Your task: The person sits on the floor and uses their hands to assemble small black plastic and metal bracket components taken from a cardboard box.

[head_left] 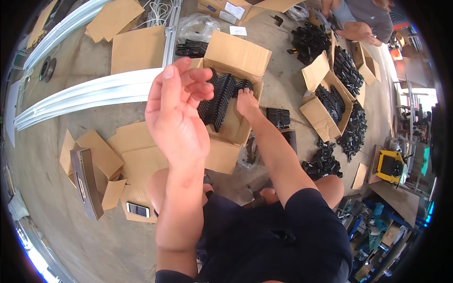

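Observation:
My left hand (179,113) is raised in front of the open cardboard box (222,155). Its fingers are loosely curled and apart, with nothing in them. Inside the box, black bracket-like parts (222,101) stand in tight rows. My right hand (247,102) reaches over the box's right side, its fingers closed on a few black brackets (242,86) at the far end. The hand partly hides them. Outside the box, right of my right forearm, a short row of similar black parts (278,118) sits on the floor.
Another carton (318,115) holding black parts stands at right, among heaps of them (354,127). Long white metal profiles (89,96) lie at left. A phone (138,210) rests on cardboard near a narrow brown box (87,184). Another person (373,21) sits at far right.

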The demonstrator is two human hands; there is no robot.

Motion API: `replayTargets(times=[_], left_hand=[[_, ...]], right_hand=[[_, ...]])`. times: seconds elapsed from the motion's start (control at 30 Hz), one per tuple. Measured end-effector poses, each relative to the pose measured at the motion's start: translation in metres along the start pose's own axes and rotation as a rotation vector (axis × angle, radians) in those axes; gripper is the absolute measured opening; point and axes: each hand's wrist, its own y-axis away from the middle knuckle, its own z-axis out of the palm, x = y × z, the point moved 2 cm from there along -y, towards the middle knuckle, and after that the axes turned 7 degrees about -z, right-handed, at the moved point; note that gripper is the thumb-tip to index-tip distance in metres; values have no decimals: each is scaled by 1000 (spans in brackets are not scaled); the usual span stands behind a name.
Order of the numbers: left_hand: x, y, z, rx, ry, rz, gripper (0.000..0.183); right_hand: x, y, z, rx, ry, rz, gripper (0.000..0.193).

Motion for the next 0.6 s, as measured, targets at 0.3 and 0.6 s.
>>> replayTargets(times=[0.3,0.6], left_hand=[[-9,-14,-1,14,87,-46,32],[-12,-10,5,-89,-148,-131,30]], right_hand=[[6,-5,55,-97,41,92,30],[-35,61,-48,-125,-131,-83,35]])
